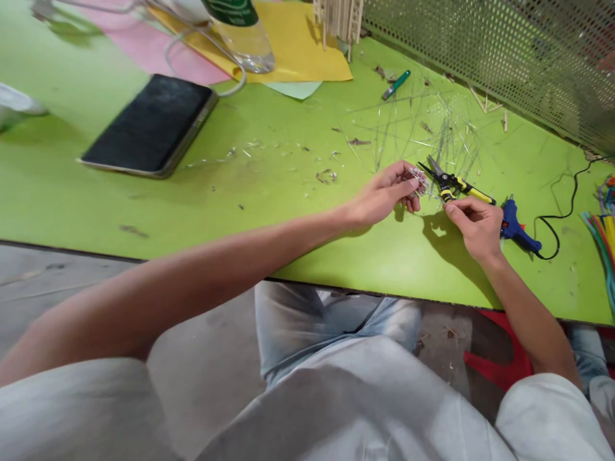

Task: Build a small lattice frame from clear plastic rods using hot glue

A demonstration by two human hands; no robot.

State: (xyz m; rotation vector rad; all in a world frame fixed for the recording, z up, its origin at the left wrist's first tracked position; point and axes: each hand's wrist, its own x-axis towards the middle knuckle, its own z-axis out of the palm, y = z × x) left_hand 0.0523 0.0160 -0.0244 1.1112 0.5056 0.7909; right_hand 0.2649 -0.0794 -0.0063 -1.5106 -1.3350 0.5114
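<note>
My left hand [391, 192] is closed around a small bundle of thin silvery wire pieces [419, 182] above the green table [288, 237]. Just to its right, my right hand [473, 221] is pinched at the fingertips, where a thin wire seems to run toward the bundle. Behind my hands lie black and yellow cutters [461, 186], their pointed blades toward the upper left. A blue glue gun [516, 227] lies right beside my right hand, its black cord trailing right. Farther back, long thin wires [444, 131] are scattered in a loose tangle.
A dark phone [151, 125] lies at the left. Behind it are a bottle [245, 38], a white cable and a yellow sheet [312, 45]. A green cutter knife [396, 84] lies near the perforated metal screen [504, 57]. Coloured strips [603, 243] sit at the right edge.
</note>
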